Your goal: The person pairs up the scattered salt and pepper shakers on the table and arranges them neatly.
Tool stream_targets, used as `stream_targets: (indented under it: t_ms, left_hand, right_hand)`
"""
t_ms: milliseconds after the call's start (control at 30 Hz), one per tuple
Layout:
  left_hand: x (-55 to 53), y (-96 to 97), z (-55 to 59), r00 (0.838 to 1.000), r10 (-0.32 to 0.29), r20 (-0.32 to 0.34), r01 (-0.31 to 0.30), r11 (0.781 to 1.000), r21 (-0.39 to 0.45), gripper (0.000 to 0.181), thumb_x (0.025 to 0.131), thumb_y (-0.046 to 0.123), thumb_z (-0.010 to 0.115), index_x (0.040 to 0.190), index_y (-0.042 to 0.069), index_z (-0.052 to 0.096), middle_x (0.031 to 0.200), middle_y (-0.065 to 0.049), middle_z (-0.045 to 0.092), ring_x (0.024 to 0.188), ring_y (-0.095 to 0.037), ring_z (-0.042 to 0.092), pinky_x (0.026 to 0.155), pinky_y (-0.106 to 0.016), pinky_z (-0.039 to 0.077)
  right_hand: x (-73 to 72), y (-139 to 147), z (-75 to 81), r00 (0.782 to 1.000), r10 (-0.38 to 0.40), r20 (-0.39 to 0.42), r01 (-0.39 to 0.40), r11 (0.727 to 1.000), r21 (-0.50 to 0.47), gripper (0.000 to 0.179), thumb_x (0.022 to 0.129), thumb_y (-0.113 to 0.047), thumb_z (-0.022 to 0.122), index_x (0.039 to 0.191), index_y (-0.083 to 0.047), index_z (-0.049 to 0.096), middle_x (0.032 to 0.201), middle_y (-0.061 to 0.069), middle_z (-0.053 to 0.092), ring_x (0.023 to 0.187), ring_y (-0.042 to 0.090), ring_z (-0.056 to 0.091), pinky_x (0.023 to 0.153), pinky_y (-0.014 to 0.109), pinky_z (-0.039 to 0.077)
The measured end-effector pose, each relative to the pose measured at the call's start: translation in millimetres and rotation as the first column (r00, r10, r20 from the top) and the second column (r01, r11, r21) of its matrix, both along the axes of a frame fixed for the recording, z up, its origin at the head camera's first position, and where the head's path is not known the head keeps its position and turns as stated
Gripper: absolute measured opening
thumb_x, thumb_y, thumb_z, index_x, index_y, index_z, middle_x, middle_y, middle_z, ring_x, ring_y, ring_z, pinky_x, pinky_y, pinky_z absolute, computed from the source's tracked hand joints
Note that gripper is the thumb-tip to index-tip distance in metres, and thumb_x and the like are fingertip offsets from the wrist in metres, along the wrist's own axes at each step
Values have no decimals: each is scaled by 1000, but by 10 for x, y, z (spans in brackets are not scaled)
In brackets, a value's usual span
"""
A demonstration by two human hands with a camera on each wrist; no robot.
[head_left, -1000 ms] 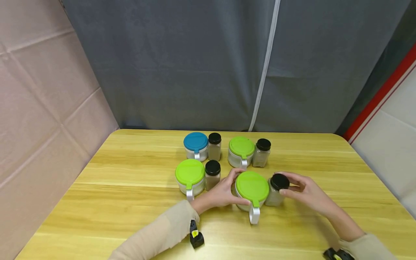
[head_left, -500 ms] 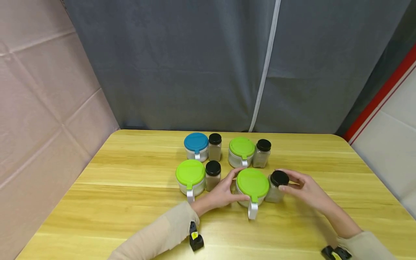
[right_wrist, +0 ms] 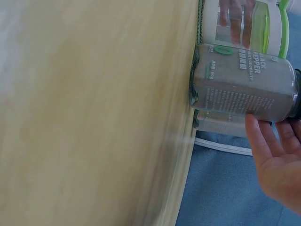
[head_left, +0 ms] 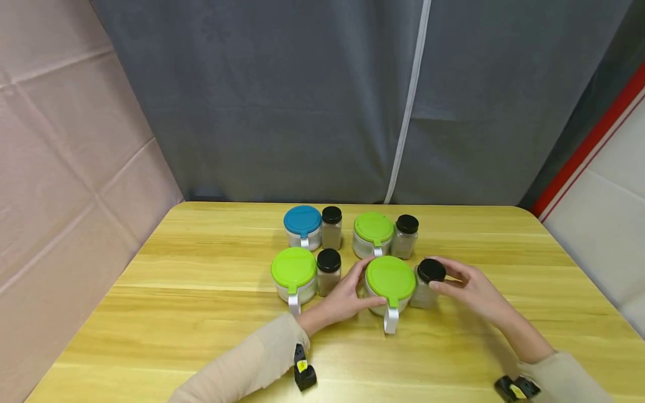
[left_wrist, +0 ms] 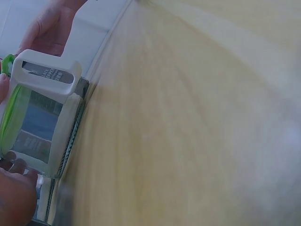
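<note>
My left hand (head_left: 345, 296) curls round the side of a clear seasoning jar with a green lid (head_left: 390, 280) and a white handle facing me. Thumb and fingers lie on either side of it, as the jar (left_wrist: 40, 127) also shows in the left wrist view. Beside it on the right stands a black-capped pepper jar (head_left: 424, 294), very close to or touching it. My right hand (head_left: 476, 291) holds this one near its cap between thumb and fingers. "Black pepper" is printed on the pepper jar (right_wrist: 244, 84) in the right wrist view. Both jars are upright on the table.
Left of my left hand stand another green-lidded jar (head_left: 294, 271) and a black-capped jar (head_left: 329, 274). Behind are a blue-lidded jar (head_left: 302, 221), a black-capped jar (head_left: 331, 229), a green-lidded jar (head_left: 373, 229) and a black-capped jar (head_left: 405, 238). A grey curtain (head_left: 262, 112) hangs behind the wooden table (head_left: 166, 313).
Both hands have moved slightly away from me, sliding the green-lidded seasoning jar and the pepper jar back towards the rear row. The other jars stay in place.
</note>
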State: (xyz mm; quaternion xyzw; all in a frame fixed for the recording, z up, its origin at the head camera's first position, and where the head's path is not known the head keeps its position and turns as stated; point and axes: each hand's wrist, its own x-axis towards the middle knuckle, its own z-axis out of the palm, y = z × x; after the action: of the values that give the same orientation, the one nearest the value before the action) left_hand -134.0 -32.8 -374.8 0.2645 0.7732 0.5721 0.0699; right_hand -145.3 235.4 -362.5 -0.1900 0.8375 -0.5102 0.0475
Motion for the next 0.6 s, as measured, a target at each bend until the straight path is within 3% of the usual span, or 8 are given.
stream_targets:
  t_ms: [333, 600]
  left_hand:
    - [-119, 14, -287, 999, 33, -21, -33, 999, 7, 78, 78, 23, 68, 139, 18, 20, 137, -1, 31, 123, -13, 29, 101, -33, 21]
    - [-76, 11, -292, 999, 51, -13, -50, 999, 4, 82, 79, 26, 67, 141, 13, 15, 141, -2, 23, 125, -14, 24, 101, -34, 22]
  right_hand:
    - [-14, -11, 2, 1000, -10, 8, 10, 1000, 9, 51, 84, -21, 62, 127, -1, 44, 124, 17, 45, 101, -5, 45, 74, 24, 47]
    - [-14, -13, -1, 1000, 2, 17, -1, 1000, -14, 52, 84, -20, 62, 128, 0, 42, 125, 18, 43, 101, -4, 46, 74, 24, 47]
